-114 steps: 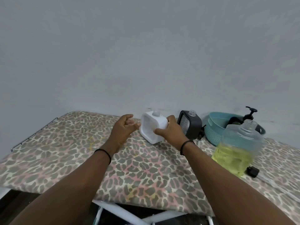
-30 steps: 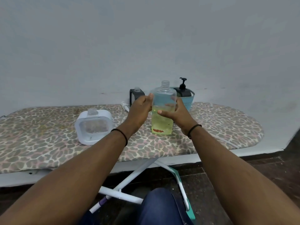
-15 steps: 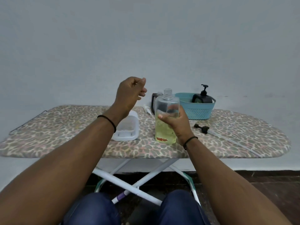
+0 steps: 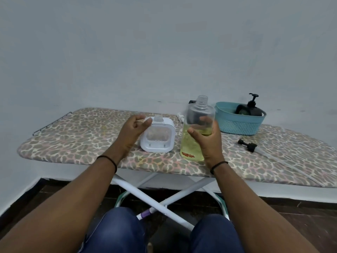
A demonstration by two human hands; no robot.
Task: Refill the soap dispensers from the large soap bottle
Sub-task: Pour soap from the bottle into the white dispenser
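While the large soap bottle (image 4: 197, 130) stands uncapped on the leopard-print ironing board (image 4: 82, 141), the right hand (image 4: 207, 141) wraps its fingers round the bottle's middle. At the bottle's nine o'clock, just beside it, sits the white soap dispenser (image 4: 158, 136), its neck open. The left hand (image 4: 133, 130) hovers at the dispenser's ten o'clock, fingers curled, holding nothing. At the bottle's two o'clock a teal basket (image 4: 238, 123) holds a black pump dispenser (image 4: 249, 108); a loose black pump (image 4: 248, 145) lies at three o'clock.
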